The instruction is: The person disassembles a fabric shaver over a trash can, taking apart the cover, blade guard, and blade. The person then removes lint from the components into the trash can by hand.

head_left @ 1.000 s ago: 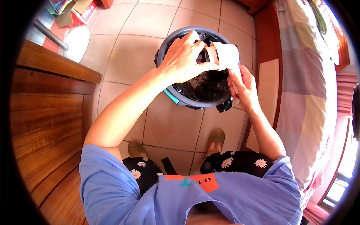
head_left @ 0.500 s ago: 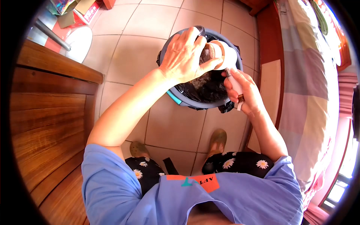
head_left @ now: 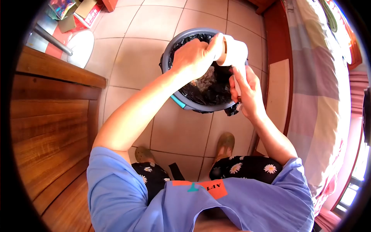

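A white fabric shaver (head_left: 236,52), with a round head and a handle, is held over a grey bin (head_left: 167,62). My right hand (head_left: 249,91) is wrapped round its handle, thumb along the top. My left hand (head_left: 197,56) is closed at the shaver's head end, thumb against its rim; the fingertips and the front of the head are hidden. Below the hands, a black bin liner (head_left: 220,94) lines the bin, with a clump of grey fluff (head_left: 205,81) inside.
A wooden cabinet (head_left: 58,116) stands at left, and a bed with a checked cover (head_left: 309,96) runs along the right. A white round base (head_left: 82,47) with a metal pole and a red box (head_left: 91,15) are at upper left. My feet stand on the tiled floor (head_left: 177,131).
The left hand has turned and closed over the shaver's head, hiding the metal mesh that showed before. A dark rim by its fingers is out of sight. The shaver has shifted slightly.
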A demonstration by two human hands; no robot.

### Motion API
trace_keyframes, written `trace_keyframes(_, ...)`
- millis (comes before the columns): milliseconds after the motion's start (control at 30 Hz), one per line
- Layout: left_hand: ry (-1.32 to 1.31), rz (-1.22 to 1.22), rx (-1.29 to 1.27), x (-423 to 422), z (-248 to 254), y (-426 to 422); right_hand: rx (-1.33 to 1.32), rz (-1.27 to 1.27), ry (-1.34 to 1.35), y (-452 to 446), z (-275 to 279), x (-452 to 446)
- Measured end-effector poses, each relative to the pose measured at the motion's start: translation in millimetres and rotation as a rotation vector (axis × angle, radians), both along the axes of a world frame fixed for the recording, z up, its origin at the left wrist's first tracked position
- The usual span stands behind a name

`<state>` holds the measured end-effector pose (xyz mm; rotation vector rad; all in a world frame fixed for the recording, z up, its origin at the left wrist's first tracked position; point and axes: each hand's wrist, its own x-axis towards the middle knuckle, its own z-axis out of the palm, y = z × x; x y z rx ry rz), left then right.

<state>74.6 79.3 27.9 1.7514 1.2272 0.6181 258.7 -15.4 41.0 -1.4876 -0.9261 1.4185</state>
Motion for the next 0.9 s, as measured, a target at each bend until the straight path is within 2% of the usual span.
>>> trace_keyframes(67,-0.035,0.050,-0.014,5.9,-22.2,5.6,0.100,0.033,-0.117,-0.5,-1.8,1.1)
trace_keyframes(133,-0.182,0.025,-0.284,7.6,-25.3,11.0,0.117,0.034,-0.151,-1.5,-2.1,0.9)
trace_keyframes(167,-0.182,0.025,-0.284,7.2,-27.5,11.6,0.134,0.035,-0.185,-1.9,-2.2,0.7)
trace_keyframes(267,-0.261,-0.007,-0.436,0.0,-19.0,12.9,0.013,0.013,-0.029,1.3,-0.2,6.3)
trace_keyframes(300,-0.136,-0.038,-0.342,-8.2,-16.1,18.6,0.015,0.007,-0.028,1.9,-0.9,9.3)
trace_keyframes(333,-0.134,-0.043,-0.341,-8.6,-19.3,17.7,-0.050,0.005,0.070,2.2,-2.9,12.8)
trace_keyframes(400,-0.001,0.090,0.472,-7.6,-21.1,8.0,-0.112,-0.003,0.173,2.7,-4.0,16.2)
trace_keyframes(467,0.045,0.011,0.457,-12.4,-10.3,2.9,-0.212,-0.029,0.225,2.5,-3.5,16.6)
trace_keyframes(533,0.029,-0.095,0.728,-16.3,-11.7,3.9,-0.218,-0.016,0.261,4.0,-4.6,18.5)
trace_keyframes(667,0.056,-0.113,0.696,-20.9,-10.8,8.6,-0.270,-0.003,0.324,4.8,-3.9,16.5)
trace_keyframes(900,0.172,-0.046,0.613,-19.4,-16.2,6.0,-0.264,0.008,0.280,3.3,-6.8,15.1)
